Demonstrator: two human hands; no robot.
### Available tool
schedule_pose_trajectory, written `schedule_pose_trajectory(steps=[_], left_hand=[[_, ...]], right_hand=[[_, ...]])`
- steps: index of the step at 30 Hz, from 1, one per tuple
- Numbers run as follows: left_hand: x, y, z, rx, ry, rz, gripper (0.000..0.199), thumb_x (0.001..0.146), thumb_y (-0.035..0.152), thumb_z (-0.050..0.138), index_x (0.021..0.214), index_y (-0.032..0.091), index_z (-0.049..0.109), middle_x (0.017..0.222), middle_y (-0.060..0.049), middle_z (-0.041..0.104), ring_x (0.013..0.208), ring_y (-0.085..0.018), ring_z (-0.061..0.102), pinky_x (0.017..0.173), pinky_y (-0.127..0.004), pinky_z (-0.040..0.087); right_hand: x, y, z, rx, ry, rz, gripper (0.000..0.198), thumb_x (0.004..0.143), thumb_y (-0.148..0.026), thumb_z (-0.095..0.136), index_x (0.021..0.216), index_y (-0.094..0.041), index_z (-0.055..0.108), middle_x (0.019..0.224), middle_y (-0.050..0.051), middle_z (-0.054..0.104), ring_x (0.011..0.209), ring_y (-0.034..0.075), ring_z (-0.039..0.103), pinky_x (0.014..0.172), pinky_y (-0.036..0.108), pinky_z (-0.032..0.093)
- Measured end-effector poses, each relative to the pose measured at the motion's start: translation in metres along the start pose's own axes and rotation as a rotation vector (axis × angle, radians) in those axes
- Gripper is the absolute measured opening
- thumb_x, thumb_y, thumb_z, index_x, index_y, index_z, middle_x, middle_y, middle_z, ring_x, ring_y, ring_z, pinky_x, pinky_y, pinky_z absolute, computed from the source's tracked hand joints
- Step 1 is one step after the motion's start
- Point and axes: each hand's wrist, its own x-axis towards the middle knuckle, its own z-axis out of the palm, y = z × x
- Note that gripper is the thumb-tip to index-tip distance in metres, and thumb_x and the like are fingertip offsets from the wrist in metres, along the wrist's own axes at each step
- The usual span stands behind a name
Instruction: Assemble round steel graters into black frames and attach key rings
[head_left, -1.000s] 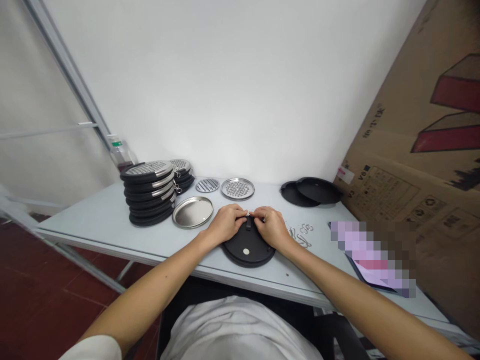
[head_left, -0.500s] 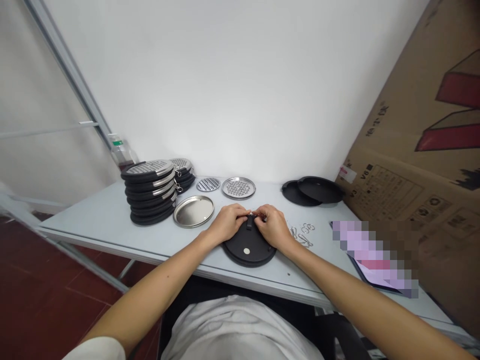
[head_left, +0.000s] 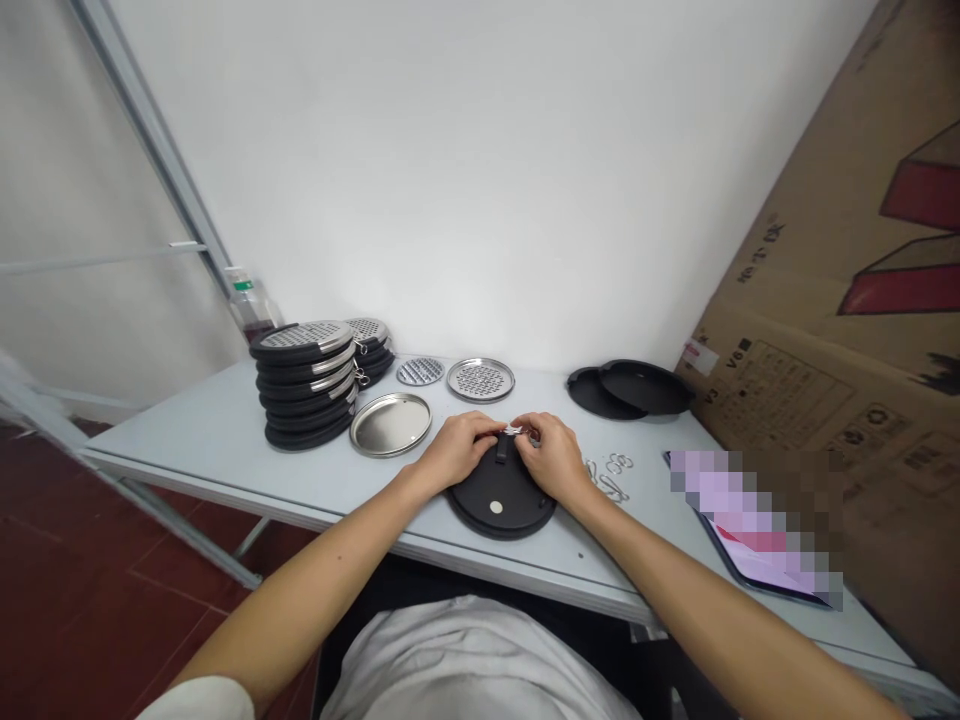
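A round black case (head_left: 517,505) lies near the table's front edge, a pale round spot on its face. From its far rim a short black strap (head_left: 502,450) reaches inward. Just beyond that strap, my left hand (head_left: 461,448) and my right hand (head_left: 555,455) meet, both closed in a pinch on a small shiny metal piece (head_left: 513,430), whose exact shape is too small to make out. Several loose metal rings (head_left: 619,463) and wire clips (head_left: 612,488) are scattered to the right of my right hand.
Stacked black-rimmed graters (head_left: 304,395) stand at the left, before a bottle (head_left: 251,305). A shiny metal lid (head_left: 391,424), a loose grater plate (head_left: 421,371) and a rimmed grater (head_left: 481,380) lie behind. Black round trays (head_left: 646,386), a blurred tablet (head_left: 750,540) and a large carton (head_left: 817,370) occupy the right.
The metal piece shows more between my fingertips than before, and my right fingers have shifted slightly. The whole view has moved a little; the black case stays in place.
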Motion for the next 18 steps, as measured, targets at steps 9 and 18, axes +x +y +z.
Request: schedule_pose_trajectory(steps=[9,18], left_hand=[[-0.045,0.050,-0.010,0.153,-0.040,0.074,0.057,0.079,0.053,0.069,0.128,0.024,0.063,0.137,-0.012,0.056,0.129,-0.030,0.048,0.111,-0.049,0.035],[-0.097,0.053,0.000,0.355,-0.195,0.061,0.086,0.073,0.061,0.072,0.146,0.029,0.041,0.156,-0.014,0.032,0.145,-0.038,0.024,0.111,-0.069,0.021]], right_hand=[[0.000,0.003,-0.016,0.027,-0.135,0.073,0.030,0.075,-0.013,0.051,0.096,-0.016,0.073,0.085,0.006,0.072,0.080,0.020,0.063,0.078,0.030,0.045],[-0.002,-0.004,-0.029,0.086,-0.260,0.188,0.017,0.076,-0.018,0.055,0.074,-0.017,0.071,0.077,0.007,0.073,0.075,0.020,0.064,0.072,0.030,0.043]])
